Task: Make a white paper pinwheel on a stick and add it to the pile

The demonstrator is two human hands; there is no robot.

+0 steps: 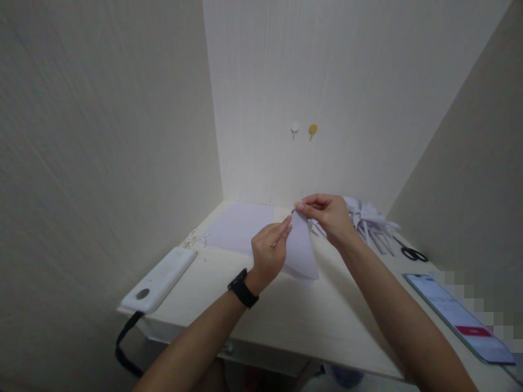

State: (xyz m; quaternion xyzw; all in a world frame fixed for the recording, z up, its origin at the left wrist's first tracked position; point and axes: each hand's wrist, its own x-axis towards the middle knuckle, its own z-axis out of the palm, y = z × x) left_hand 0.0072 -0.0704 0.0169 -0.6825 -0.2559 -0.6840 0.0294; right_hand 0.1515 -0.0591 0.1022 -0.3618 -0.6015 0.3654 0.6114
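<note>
A white sheet of paper [301,247] is held up above the table, bent to a peak at its top. My left hand [270,243] pinches its upper left edge, fingers pressed together. At the peak, my right hand [327,215] grips the paper between thumb and fingers, close to the left fingertips. The lower edge of the sheet hangs near the tabletop. Behind my left hand, more white paper [237,224] lies flat on the table. A black watch [243,288] is on my left wrist.
On the right lie a bundle of rolled paper strips [370,223], black-handled scissors [414,254] and a phone [453,313]. To the left are small paper scraps [192,239] and a white device [161,277] with a black strap [122,348]. Walls enclose the table [310,326].
</note>
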